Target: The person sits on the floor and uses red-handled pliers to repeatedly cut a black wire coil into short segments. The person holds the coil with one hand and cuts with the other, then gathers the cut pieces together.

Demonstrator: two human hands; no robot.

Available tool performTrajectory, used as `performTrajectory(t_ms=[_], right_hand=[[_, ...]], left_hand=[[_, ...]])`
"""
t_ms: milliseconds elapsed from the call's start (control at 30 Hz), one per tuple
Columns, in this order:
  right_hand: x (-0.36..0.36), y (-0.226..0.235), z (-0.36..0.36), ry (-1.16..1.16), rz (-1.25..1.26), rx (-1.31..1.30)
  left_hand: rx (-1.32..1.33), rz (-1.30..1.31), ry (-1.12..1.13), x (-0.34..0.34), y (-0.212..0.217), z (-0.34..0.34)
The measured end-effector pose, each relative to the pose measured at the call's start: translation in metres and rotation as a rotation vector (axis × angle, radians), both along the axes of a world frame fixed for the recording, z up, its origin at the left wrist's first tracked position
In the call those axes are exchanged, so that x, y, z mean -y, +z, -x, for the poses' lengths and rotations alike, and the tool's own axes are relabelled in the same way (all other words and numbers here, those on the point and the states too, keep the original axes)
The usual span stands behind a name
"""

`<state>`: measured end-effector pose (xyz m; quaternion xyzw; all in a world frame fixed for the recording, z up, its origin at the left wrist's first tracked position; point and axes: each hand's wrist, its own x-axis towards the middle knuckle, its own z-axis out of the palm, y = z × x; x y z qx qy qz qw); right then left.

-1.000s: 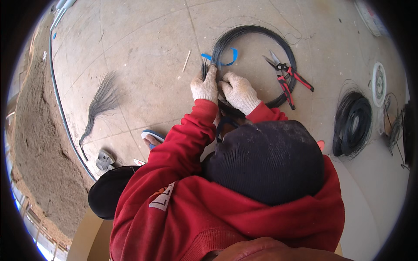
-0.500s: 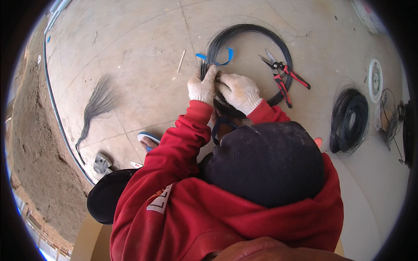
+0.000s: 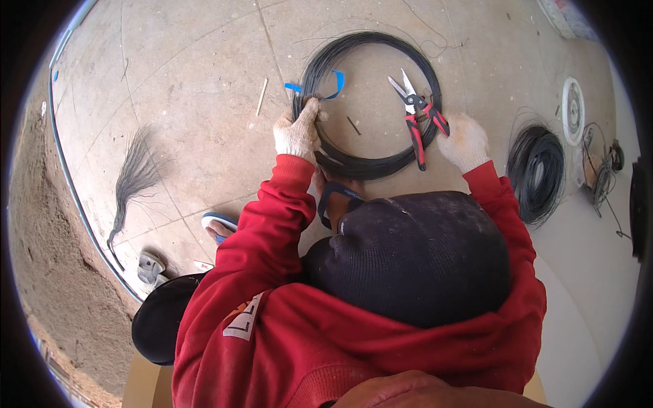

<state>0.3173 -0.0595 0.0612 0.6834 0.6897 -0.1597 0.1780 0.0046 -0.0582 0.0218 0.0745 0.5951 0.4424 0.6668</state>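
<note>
My left hand (image 3: pixel 297 130), in a white knit glove, is closed on the near-left side of a large coil of thin black wire (image 3: pixel 371 166) on the floor. A blue strip (image 3: pixel 338 84) is by the coil just beyond this hand. My right hand (image 3: pixel 465 141), also gloved, is at the handle end of a pair of red-and-black handled shears (image 3: pixel 416 122) and looks closed on it; its fingertips are partly hidden. The shears lie over the coil's right side, blades apart and pointing away from me. A short dark piece (image 3: pixel 354 125) lies inside the ring.
A fanned bundle of cut wires (image 3: pixel 134 173) lies to the left, near a grey object (image 3: pixel 151 267). A thin pale stick (image 3: pixel 262 96) is left of the coil. At the right are another black wire coil (image 3: pixel 537 173) and a white ring-shaped disc (image 3: pixel 573 111).
My right hand has left the coil beside my left hand and moved right to the shears. The shears' handles have swung slightly left. My left hand stays on the coil.
</note>
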Motion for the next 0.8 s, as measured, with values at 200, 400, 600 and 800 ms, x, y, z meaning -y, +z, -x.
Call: performTrajectory(t_ms=[200, 400, 600, 800], right_hand=[[0.015, 0.007, 0.034, -0.342, 0.244, -0.468], [0.026, 0.009, 0.037, -0.220, 0.295, -0.760], [0.005, 0.023, 0.058, 0.037, 0.402, -0.679], [-0.046, 0.029, 0.084, 0.179, 0.436, -0.645]], left_hand=[[0.009, 0.003, 0.020, -0.001, 0.002, -0.004], [0.018, -0.025, 0.026, 0.001, -0.003, -0.003], [0.000, -0.007, 0.071, 0.004, 0.002, -0.005], [0.050, -0.001, 0.049, 0.005, 0.004, -0.002]])
